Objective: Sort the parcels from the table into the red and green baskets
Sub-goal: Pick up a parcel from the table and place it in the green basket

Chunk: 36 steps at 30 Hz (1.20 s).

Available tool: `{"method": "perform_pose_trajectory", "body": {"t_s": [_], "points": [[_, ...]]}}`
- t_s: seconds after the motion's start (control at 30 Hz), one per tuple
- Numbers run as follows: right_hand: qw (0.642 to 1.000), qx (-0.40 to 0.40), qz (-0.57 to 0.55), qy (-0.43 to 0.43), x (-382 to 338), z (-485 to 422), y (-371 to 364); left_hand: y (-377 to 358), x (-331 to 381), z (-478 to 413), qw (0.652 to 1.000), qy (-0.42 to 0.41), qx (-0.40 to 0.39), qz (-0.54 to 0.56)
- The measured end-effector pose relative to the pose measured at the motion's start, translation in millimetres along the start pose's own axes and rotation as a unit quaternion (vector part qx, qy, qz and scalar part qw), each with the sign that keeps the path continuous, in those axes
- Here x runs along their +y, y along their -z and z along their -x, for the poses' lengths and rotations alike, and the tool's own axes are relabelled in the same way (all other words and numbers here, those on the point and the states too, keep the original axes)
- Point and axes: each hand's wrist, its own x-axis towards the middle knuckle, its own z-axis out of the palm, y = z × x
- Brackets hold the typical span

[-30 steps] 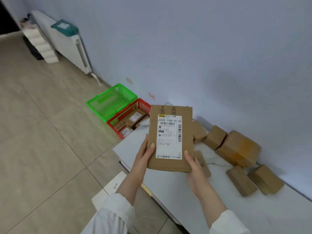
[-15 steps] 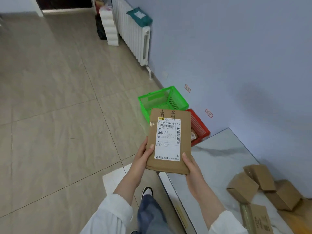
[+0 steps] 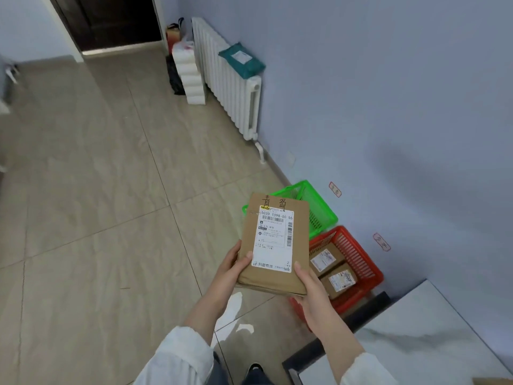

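- Brown cardboard front and centre: you have the flat parcel (image 3: pixel 274 243) up in the air, white shipping label facing you, handwriting along its top edge.
- Your left hand (image 3: pixel 230 270) clamps its lower left edge, thumb curled onto the front face, fingers hidden behind.
- Your right hand (image 3: pixel 311 290) grips the lower right corner, thumb pressed beside the label, fingers tucked underneath.
- Around you: the green basket (image 3: pixel 322 209) sits on the floor (image 3: pixel 97 218) against the wall, with the red basket (image 3: pixel 358 254) just beside it and nearer to you.
- The held parcel blocks your view of the green basket's left part (what lies in there, you cannot tell).
- Two labelled boxes (image 3: pixel 333 269) lie side by side in the red basket.
- Small red-edged tags (image 3: pixel 335 189) are stuck on the wall above each basket.
- Farther along the wall: a white radiator (image 3: pixel 230 81) with a teal bag (image 3: pixel 241 59) on top, and a white stack (image 3: pixel 190 76) at its far end.
- Edges: the table (image 3: pixel 416 337) corner juts in at lower right, close to the red basket.
- Room to move: open tiled floor spreads left, up to the dark doorway (image 3: pixel 116 20).
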Motion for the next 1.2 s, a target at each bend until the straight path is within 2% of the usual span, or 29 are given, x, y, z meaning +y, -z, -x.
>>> {"method": "perform_pose_trajectory", "body": {"t_s": [0.23, 0.4, 0.57, 0.73, 1.0, 1.2], "points": [[0.992, 0.113, -0.047, -0.014, -40.8, -108.8, -27.0, 17.1, 66.2, -139.2, 0.999, 0.014, -0.019, -0.043], [0.966, 0.23, -0.113, -0.026, -69.5, -167.1, -55.4, 24.2, 114.3, -228.6, 0.991, 0.057, -0.059, -0.107], [0.943, 0.289, -0.162, -0.036, -89.7, -222.7, -64.2, 13.2, 141.2, -309.5, 0.972, 0.096, -0.114, -0.182], [0.927, 0.334, -0.161, -0.052, -96.8, -288.5, -43.8, -12.2, 144.0, -390.6, 0.941, 0.121, -0.175, -0.265], [0.913, 0.374, -0.125, -0.105, -80.3, -402.5, 26.5, -55.6, 89.2, -521.4, 0.894, 0.12, -0.21, -0.378], [0.898, 0.415, -0.057, -0.136, 41.9, -545.1, 124.6, -63.5, -58.8, -665.5, 0.864, 0.11, -0.203, -0.447]]}}
